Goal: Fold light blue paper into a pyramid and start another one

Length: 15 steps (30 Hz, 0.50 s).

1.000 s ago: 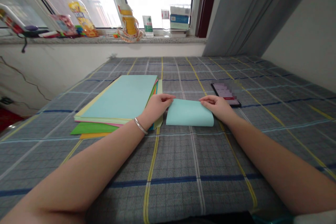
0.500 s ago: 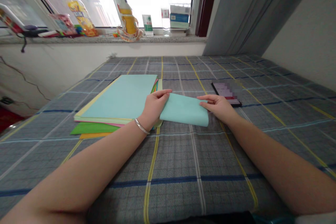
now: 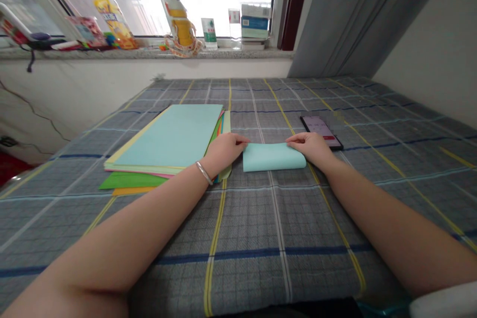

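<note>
A light blue sheet of paper (image 3: 274, 158), bent over on itself with a rounded near edge, lies between my hands on the plaid cloth. My left hand (image 3: 226, 151), with a silver bangle at the wrist, pinches its far left corner. At the far right corner, my right hand (image 3: 311, 149) has thumb and fingers closed on the paper. Left of the sheet sits a stack of coloured paper (image 3: 169, 136), light blue on top, with green, orange and yellow edges showing. My left hand overlaps the right edge of this stack in view.
A phone (image 3: 321, 131) lies just beyond my right hand. Bottles, a yellow cup (image 3: 182, 30) and boxes (image 3: 255, 22) line the windowsill (image 3: 231, 53) at the back. A grey curtain (image 3: 335, 15) hangs at the right.
The folded paper has shifted right and come level, its far edge now straight across. My left hand has moved right and slightly down with it.
</note>
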Available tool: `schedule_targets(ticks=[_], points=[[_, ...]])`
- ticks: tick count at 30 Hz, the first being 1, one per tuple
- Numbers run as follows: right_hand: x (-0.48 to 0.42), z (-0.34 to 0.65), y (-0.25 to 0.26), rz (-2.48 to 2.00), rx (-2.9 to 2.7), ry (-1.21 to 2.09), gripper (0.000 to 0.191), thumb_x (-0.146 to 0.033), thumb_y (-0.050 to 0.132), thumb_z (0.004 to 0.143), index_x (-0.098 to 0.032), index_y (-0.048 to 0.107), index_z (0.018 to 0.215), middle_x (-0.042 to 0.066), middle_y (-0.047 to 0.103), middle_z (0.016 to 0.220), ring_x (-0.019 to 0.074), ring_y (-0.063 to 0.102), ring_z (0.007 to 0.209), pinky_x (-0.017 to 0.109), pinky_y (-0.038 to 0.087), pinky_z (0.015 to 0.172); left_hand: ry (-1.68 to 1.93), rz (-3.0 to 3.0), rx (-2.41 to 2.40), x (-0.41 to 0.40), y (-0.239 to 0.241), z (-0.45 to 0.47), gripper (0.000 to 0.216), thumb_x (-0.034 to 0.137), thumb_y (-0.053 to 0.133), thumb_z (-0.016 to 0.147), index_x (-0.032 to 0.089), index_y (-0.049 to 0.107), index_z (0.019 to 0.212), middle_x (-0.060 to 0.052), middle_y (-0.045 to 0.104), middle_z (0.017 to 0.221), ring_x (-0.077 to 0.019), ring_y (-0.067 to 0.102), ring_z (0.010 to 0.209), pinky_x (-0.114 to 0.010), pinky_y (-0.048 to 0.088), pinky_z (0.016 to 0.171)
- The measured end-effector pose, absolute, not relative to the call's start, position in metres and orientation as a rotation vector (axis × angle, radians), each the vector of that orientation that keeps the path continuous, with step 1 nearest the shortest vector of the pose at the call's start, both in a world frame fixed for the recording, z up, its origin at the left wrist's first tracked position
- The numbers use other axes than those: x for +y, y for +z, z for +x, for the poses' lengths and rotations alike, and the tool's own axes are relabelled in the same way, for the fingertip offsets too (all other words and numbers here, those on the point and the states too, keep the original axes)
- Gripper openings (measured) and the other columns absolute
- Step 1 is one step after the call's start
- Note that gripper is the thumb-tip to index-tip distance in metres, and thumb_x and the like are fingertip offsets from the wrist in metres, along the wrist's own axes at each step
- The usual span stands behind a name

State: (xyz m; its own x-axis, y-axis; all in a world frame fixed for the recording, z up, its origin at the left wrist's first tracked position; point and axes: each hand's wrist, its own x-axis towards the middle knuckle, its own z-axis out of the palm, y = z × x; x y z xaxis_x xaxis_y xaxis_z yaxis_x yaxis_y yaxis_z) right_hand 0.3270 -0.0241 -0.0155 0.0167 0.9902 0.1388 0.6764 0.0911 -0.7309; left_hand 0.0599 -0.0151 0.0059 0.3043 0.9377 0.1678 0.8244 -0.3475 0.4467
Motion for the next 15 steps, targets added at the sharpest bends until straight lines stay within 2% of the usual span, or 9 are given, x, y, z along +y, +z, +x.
schedule_targets(ticks=[5, 9, 13, 15], points=[[-0.024, 0.326, -0.014, -1.674, -1.846, 0.537, 0.014, -0.025, 0.066, 0.077, -0.021, 0.077, 0.085, 0.003, 0.076, 0.083, 0.0211, 0.069, 0.08, 0.034, 0.05, 0.077, 0.493, 2.588, 1.496, -0.012, 0.002, 0.059, 0.026, 0.018, 0.055, 0.086, 0.021, 0.078, 0.098, -0.004, 0.075, 0.095, -0.0204, 0.066, 0.09, -0.032, 0.049, 0.089], [-0.026, 0.323, -0.009, -1.695, -1.939, 0.476, 0.014, -0.023, 0.065, 0.08, -0.021, 0.077, 0.086, 0.003, 0.076, 0.085, 0.0213, 0.069, 0.082, 0.034, 0.05, 0.078, 0.443, 2.616, 1.543, -0.014, 0.002, 0.06, 0.025, 0.02, 0.055, 0.086, 0.023, 0.077, 0.098, -0.004, 0.074, 0.097, -0.0192, 0.064, 0.091, -0.03, 0.048, 0.086], [-0.025, 0.322, -0.006, -1.708, -1.996, 0.433, 0.015, -0.021, 0.063, 0.081, -0.021, 0.077, 0.086, 0.004, 0.076, 0.087, 0.0209, 0.069, 0.083, 0.033, 0.05, 0.078, 0.412, 2.733, 1.623, -0.018, 0.003, 0.062, 0.023, 0.023, 0.055, 0.087, 0.026, 0.077, 0.093, -0.004, 0.072, 0.097, -0.0237, 0.061, 0.094, -0.038, 0.045, 0.087], [-0.024, 0.322, -0.006, -1.696, -2.035, 0.41, 0.015, -0.02, 0.063, 0.082, -0.02, 0.077, 0.087, 0.005, 0.076, 0.088, 0.0213, 0.069, 0.084, 0.033, 0.05, 0.079, 0.423, 2.806, 1.607, -0.019, 0.002, 0.062, 0.025, 0.022, 0.054, 0.087, 0.029, 0.076, 0.098, -0.004, 0.071, 0.097, -0.0252, 0.059, 0.095, -0.04, 0.042, 0.087]])
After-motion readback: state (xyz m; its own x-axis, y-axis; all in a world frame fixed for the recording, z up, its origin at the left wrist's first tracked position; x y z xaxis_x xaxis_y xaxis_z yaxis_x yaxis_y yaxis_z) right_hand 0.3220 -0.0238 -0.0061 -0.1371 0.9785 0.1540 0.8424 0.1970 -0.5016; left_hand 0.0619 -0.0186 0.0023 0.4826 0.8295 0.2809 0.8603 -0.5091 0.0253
